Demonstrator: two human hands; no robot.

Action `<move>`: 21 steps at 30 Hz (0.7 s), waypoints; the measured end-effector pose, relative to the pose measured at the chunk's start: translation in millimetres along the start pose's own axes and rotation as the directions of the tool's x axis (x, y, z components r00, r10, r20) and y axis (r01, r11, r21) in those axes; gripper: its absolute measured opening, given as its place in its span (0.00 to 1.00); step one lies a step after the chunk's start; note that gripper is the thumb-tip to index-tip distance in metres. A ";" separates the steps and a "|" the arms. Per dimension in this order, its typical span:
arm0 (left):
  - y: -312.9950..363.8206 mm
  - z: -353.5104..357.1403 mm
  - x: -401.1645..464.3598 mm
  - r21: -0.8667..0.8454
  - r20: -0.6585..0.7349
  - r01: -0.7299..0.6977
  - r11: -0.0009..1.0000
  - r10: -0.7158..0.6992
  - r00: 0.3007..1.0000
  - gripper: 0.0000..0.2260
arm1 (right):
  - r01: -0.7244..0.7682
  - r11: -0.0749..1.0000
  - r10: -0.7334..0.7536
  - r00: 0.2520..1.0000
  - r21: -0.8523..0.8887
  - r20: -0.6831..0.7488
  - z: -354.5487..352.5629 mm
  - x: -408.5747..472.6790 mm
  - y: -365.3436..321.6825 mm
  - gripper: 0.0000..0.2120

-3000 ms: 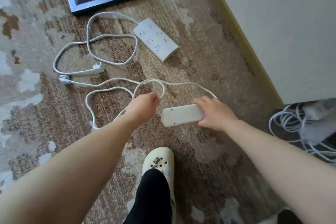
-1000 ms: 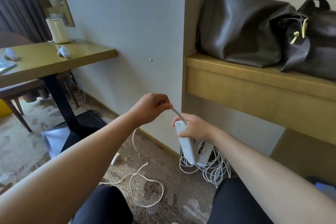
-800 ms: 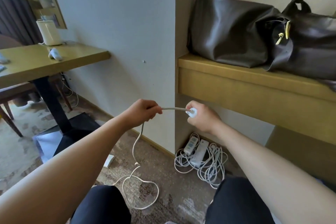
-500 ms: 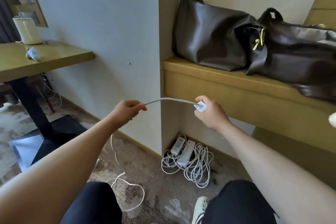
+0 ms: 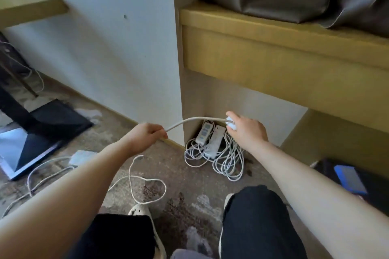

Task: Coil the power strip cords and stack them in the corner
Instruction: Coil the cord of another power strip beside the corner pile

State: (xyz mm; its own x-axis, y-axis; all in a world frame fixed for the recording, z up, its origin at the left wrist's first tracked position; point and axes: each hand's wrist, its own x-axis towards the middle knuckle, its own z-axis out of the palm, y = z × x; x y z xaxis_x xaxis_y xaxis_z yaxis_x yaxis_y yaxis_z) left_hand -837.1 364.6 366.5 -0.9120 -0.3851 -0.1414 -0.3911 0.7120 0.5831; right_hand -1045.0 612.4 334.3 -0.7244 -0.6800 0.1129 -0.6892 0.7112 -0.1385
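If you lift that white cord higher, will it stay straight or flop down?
Probably flop. The cord already sags in a shallow arc between the left hand and right hand, and its loose end lies in curls on the carpet. It looks light, likely easy to coil.

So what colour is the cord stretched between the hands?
White, like the strips in the corner pile. The head view shows the cord best.

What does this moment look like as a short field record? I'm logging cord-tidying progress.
left hand: pinches the white cord
right hand: grips the power strip at the cord's end
cord slack: loops loose on the carpet
corner pile: two strips on bundled cords under the wooden shelf
second strip: on the floor, left, uncoiled
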 end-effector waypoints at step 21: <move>-195.4 234.2 229.0 0.180 0.064 0.362 0.915 -0.378 0.924 0.15 | 0.175 0.955 -0.067 0.913 -0.237 0.403 342.8 171.7 79.3 0.34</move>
State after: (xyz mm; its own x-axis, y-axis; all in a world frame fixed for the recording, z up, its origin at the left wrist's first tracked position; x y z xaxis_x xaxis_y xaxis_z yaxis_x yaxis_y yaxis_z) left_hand -998.5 274.8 32.8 -0.7023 -0.5872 -0.4025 -0.7102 0.6174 0.3384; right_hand -1219.2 490.9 5.4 -0.6091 -0.7404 -0.2843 -0.7889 0.6025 0.1211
